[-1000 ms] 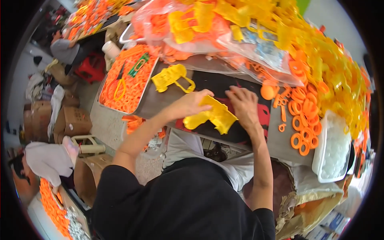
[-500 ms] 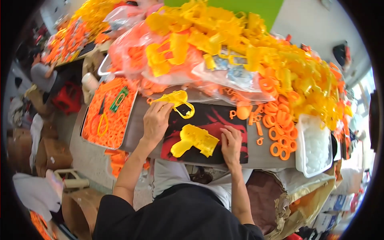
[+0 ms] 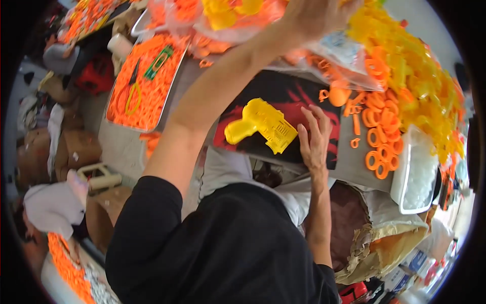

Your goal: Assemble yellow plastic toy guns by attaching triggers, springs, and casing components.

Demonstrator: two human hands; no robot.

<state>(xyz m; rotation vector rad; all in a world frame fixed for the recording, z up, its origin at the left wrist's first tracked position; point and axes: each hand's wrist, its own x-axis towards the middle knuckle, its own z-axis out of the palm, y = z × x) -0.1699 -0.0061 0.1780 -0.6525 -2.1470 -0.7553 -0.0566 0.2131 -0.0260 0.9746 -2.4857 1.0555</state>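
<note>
My left hand (image 3: 316,20) reaches far out to the heap of yellow plastic parts (image 3: 405,66) at the back. It is blurred and cut by the upper edge, so its fingers and anything in them cannot be made out. On the black and red mat (image 3: 253,101) lies a yellow plastic shell (image 3: 266,124), shaped like a toy pistol, its grip pointing left. My right hand (image 3: 316,139) rests at the mat's right side with fingers apart. It holds nothing, and its fingertips are close to the shell's right end.
Left of the mat, a tray (image 3: 161,121) of small orange parts carries scissors (image 3: 132,93) and a green tool (image 3: 158,63). Orange rings (image 3: 377,137) lie to the right, beside a white bin (image 3: 405,185). A torn paper sack (image 3: 374,243) stands below the table edge.
My left hand has swung from the mat's upper left to the far heap; the yellow looped part it held is no longer visible. My right hand stays beside the shell. The view has tilted.
</note>
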